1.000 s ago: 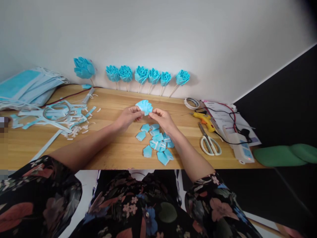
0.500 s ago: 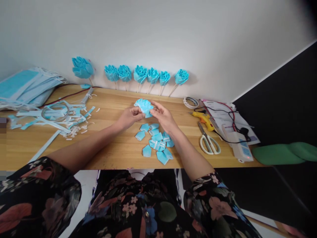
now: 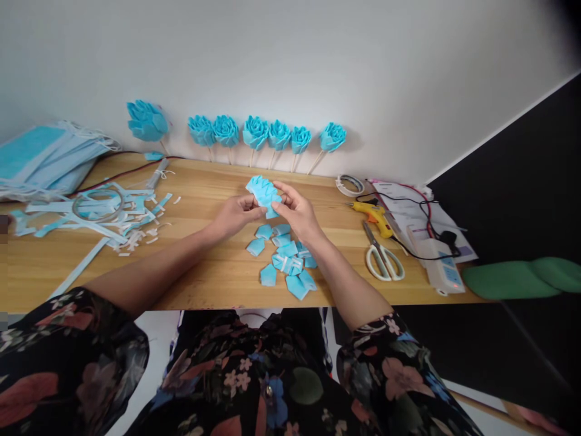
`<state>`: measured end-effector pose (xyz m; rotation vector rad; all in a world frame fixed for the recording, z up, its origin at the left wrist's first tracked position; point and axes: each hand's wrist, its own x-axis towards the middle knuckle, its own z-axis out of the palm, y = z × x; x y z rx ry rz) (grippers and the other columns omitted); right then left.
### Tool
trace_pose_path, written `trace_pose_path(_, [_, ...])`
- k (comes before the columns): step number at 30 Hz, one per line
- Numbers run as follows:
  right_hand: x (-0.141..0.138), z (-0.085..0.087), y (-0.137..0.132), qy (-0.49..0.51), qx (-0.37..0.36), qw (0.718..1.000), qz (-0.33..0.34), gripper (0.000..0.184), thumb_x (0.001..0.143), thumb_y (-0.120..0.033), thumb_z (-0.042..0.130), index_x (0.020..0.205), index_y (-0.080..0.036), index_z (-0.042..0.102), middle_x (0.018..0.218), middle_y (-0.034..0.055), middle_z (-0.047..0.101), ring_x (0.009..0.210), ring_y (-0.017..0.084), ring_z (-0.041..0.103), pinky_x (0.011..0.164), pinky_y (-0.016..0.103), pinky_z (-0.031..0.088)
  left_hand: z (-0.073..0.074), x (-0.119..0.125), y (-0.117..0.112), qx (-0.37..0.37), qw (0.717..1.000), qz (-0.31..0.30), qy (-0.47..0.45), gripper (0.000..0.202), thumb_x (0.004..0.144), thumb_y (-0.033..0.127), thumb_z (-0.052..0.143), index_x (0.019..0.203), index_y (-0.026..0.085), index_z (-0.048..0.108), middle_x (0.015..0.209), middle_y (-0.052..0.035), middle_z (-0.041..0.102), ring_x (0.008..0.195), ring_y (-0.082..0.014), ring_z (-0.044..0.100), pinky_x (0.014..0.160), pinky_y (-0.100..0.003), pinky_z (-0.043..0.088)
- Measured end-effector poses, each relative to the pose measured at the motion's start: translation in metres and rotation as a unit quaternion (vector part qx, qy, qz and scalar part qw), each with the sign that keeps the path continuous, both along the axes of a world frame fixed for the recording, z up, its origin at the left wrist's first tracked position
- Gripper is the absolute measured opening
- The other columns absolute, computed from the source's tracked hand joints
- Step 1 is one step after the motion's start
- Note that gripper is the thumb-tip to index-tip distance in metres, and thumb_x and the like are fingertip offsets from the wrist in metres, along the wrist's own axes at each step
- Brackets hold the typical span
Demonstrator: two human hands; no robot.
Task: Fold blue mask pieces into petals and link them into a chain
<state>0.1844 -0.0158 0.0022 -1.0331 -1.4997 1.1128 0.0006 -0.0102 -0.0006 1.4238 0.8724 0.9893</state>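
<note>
Between my two hands, just above the wooden table [image 3: 200, 181], is a light-blue flower [image 3: 262, 189] with layered, pointed petals, made of mask-like fabric. My left hand [image 3: 236, 216] pinches its lower left side between thumb and fingers. On the opposite side, the thumb and fingers of my right hand [image 3: 295, 212] close on its edge petals. Whether a stem lies under the flower is hidden. Several loose folded blue petals [image 3: 269, 275] are scattered on the table below my hands, partly overlapping, some beside my right forearm.
Several finished blue flowers on sticks [image 3: 255, 133] lean against the wall. Face masks [image 3: 40, 151] are stacked at left, near cut scraps and ear loops [image 3: 97, 209]. At right lie a tape roll [image 3: 349, 185], yellow glue gun [image 3: 373, 218], scissors [image 3: 384, 257] and power strip [image 3: 438, 266].
My right thumb has shifted slightly left over the flower's edge, and the flower is turned a little. The whole view has tilted slightly; the loose petals lie as before.
</note>
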Motion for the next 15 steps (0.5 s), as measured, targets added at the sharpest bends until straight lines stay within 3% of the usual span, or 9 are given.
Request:
trace_pose_path(10, [0.0036,0.0049,0.0004,0.016,-0.021,0.999,0.02,0.06,0.081,-0.048,0.065,0.135,-0.024,0.057,0.099,0.0029,0.07,0.1,0.021,0.065,0.094,0.038,0.051,-0.0011,-0.002,0.0018,0.061,0.997,0.047,0.024,0.029,0.073,0.042,0.076,0.071,0.016,0.064,0.073,-0.0013,0.066,0.07,-0.0142,0.057,0.071,-0.028,0.046])
trace_pose_path(15, [0.0027,0.004,0.0013,0.033,-0.024,0.999,0.034,0.064,0.074,-0.041,0.072,0.134,-0.026,0.057,0.107,0.003,0.073,0.103,0.022,0.067,0.098,0.039,0.052,0.001,-0.0018,0.0011,0.101,0.993,0.037,0.054,0.027,0.075,0.042,0.075,0.081,0.016,0.071,0.079,-0.003,0.07,0.073,-0.0155,0.06,0.07,-0.027,0.046])
